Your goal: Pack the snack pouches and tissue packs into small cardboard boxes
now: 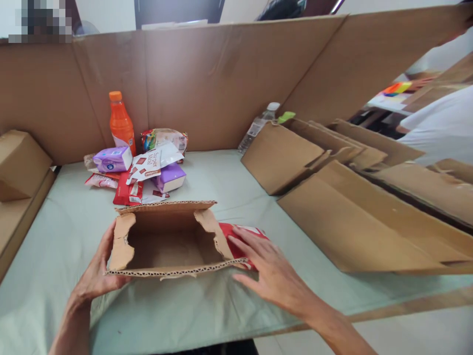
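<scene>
A small cardboard box (166, 272) with a torn, ragged rim stands with its opening facing up towards me. Its inside looks bare in the part that shows. My left hand (96, 268) holds the box at its left side, thumb at the front and fingers along the side wall. At the right front corner my right hand (264, 261) is spread, fingers outstretched over a red packet (226, 230) lying beside the box. The hand covers much of that packet, and I cannot tell whether the fingertips touch it.
Behind the box lie a purple tissue pack (113, 159), a white snack pouch (148, 165) and a red packet (125, 190), beside an orange drink bottle (121, 121). Flattened cartons (354, 227) and a clear bottle (256, 129) are at right. A cardboard wall (185, 84) closes the back.
</scene>
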A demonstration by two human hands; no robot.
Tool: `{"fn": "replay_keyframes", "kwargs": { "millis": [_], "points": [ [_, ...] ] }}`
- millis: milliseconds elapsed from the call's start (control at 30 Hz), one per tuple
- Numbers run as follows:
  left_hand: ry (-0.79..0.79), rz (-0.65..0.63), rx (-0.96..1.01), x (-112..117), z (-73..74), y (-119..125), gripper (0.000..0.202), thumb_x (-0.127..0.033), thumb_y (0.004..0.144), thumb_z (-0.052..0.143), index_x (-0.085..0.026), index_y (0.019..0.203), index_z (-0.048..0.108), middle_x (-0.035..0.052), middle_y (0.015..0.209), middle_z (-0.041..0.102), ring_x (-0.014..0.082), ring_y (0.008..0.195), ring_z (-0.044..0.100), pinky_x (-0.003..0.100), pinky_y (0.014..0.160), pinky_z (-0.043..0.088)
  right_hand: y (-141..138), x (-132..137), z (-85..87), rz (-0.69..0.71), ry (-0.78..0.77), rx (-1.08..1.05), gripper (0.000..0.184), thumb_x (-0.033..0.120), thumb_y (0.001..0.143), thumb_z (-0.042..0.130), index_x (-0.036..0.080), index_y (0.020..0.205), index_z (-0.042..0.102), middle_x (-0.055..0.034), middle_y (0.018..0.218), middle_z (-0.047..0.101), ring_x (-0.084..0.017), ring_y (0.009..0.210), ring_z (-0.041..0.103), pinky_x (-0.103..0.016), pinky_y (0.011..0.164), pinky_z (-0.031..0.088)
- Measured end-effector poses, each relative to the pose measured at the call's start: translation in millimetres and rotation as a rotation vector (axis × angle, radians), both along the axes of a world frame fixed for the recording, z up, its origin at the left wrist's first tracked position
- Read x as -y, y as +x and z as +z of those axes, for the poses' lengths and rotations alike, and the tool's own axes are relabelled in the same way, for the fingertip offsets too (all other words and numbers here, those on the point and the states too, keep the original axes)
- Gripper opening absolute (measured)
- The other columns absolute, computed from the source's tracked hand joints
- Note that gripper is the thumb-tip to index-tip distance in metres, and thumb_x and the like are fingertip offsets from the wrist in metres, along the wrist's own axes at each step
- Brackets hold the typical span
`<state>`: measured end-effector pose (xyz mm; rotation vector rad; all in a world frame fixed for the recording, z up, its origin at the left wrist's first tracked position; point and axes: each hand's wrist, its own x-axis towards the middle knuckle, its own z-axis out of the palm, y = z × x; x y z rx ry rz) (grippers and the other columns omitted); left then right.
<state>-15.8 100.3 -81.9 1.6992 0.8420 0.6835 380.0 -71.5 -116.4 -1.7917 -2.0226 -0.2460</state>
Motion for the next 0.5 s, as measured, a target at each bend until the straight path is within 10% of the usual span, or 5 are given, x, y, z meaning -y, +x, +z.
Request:
{"fn": "replay_keyframes", "kwargs": {
  "millis": [267, 500],
  "points": [
    [0.075, -0.032, -0.003, 2, 10.5, 6, 0.128, -0.071, 0.068, 0.08, -0.028, 0.166, 0.01, 0.0144, 0.171, 0.024, 0.0462, 0.155, 0.024, 0.061, 0.126, 0.025, -9, -11, -25.3, -0.223, 0.067, 0.234, 0.074, 0.011, 0.089, 0.053, 0.02, 0.16, 0.034, -0.0206, 0.153, 0.053, -0.038, 0.137, 0.053, -0.06, 0.111, 0.043],
    [0.066, -0.052, 0.05, 4, 11.5, 9, 0.128, -0.069, 0.067, 0.083, -0.03, 0.166, 0.013, 0.0134, 0.169, 0.029, 0.0443, 0.151, 0.032, 0.058, 0.124, 0.031, 14, -31, -21.8, -0.126, 0.131, 0.225, 0.066, 0.01, 0.092, 0.046, 0.021, 0.158, 0.04, -0.0137, 0.137, 0.068, -0.031, 0.122, 0.065, -0.049, 0.102, 0.05]
  ]
}}
